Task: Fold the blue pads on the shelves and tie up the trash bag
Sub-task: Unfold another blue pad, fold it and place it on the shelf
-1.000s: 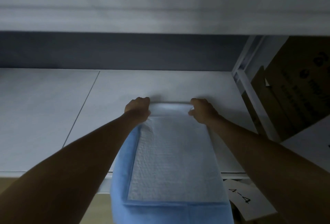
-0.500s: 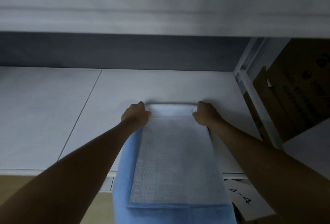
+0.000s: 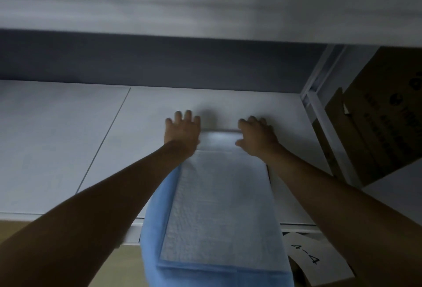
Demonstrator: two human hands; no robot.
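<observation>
Both arms reach forward; left hand (image 3: 182,132) flat, fingers spread; right hand (image 3: 257,138) loosely curled
</observation>
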